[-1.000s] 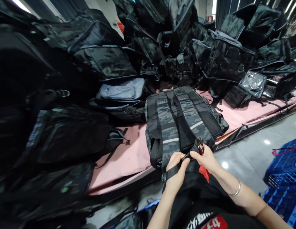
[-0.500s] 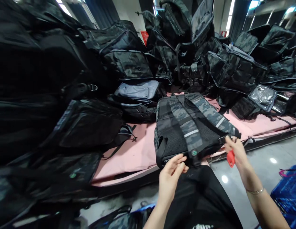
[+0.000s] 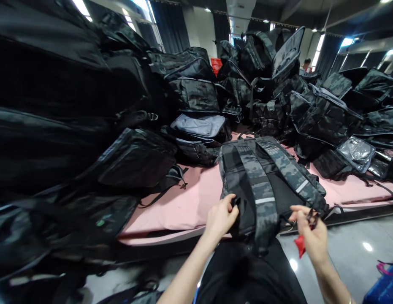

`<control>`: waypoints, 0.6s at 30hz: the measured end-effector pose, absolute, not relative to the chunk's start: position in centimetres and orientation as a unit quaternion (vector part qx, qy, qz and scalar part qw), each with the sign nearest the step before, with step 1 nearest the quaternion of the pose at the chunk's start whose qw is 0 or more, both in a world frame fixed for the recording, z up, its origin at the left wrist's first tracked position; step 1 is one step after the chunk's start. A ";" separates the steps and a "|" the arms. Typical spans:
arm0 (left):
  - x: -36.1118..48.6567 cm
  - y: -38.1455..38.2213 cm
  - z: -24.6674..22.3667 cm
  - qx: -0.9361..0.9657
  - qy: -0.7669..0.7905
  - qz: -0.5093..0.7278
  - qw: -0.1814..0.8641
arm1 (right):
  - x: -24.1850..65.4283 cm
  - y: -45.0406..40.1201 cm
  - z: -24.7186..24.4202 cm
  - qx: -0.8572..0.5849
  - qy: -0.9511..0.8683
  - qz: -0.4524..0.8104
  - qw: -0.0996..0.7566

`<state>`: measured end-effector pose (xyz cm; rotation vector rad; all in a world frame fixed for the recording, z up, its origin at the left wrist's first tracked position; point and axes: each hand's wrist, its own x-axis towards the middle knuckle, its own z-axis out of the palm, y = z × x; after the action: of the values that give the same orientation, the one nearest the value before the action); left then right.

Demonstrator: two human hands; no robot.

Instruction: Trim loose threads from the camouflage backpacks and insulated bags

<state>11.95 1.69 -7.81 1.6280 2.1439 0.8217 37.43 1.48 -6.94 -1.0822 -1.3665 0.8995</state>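
At left hand (image 3: 220, 217): thumb and index bent against bag (image 3: 283, 192), pinch can't tell | right hand (image 3: 313, 236): fingers curled round snips (image 3: 312, 216) | bag: straps (image 3: 266, 215) up, on pink cover (image 3: 190, 198), near edge | best: blades clear of straps

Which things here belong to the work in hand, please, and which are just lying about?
In use:
dark camouflage fabric backpack, at left hand
dark pointed tool and red piece, in right hand

Lying about:
open dark bag with grey lining
transparent plastic packet
blue plastic crate
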 end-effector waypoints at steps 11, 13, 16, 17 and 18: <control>10.9 -0.4 -12.9 0.017 0.466 0.764 0.446 | 31.7 -1.0 -11.9 -0.429 -0.739 0.407 0.324; 8.0 -1.6 -12.9 -0.079 0.434 0.785 0.434 | 32.0 -0.9 -12.5 -0.428 -0.741 0.402 0.326; 2.4 -5.1 -13.3 -0.168 0.440 0.792 0.389 | 32.3 -0.9 -12.9 -0.425 -0.741 0.407 0.324; 0.5 -6.7 -13.7 -0.199 0.450 0.794 0.356 | 32.3 -0.9 -13.0 -0.424 -0.740 0.408 0.324; -1.3 -8.6 -14.2 -0.242 0.475 0.789 0.307 | 32.4 -0.9 -13.0 -0.424 -0.740 0.409 0.324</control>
<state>-1.32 -8.56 -14.18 -0.6414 1.2562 2.0861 32.35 -0.92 -12.99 -1.1108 -1.9414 1.0739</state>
